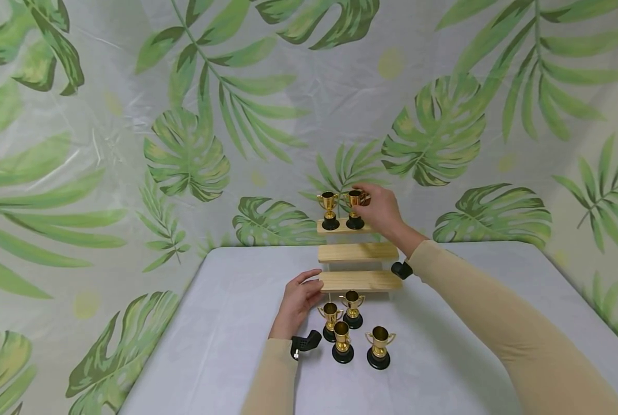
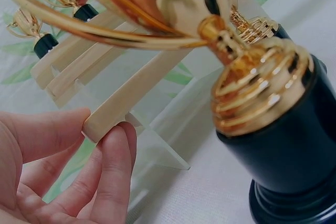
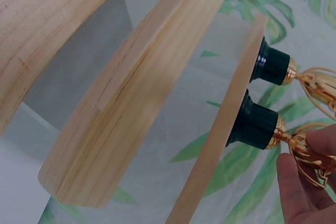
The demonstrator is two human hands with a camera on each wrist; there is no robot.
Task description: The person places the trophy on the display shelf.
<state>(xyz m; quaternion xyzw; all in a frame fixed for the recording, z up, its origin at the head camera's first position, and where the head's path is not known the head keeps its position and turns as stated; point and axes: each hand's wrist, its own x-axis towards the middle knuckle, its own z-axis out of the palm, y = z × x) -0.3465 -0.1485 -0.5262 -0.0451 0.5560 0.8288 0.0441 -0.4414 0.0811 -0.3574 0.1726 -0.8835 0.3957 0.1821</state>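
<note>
My right hand [image 1: 382, 212] pinches a small gold trophy cup [image 1: 355, 221] by its upper part, its black base standing upright on the top board [image 3: 212, 166] of a three-step wooden stand. Just left of it on that board is a second trophy cup [image 1: 330, 222]. With thumb and fingers, my left hand [image 1: 295, 302] grips the left end of the stand's lowest board [image 2: 116, 113]. Several more gold cups stand on the table before the stand; one big trophy cup [image 2: 273, 103] hides part of the boards in the left wrist view.
The middle board [image 1: 357, 252] carries no cups. Clear side supports [image 2: 165, 145] hold up the boards. A white cloth covers the table [image 1: 226, 323], and a leaf-printed curtain [image 1: 267, 144] hangs behind. Among the cups in front, one trophy [image 1: 378, 358] stands furthest right.
</note>
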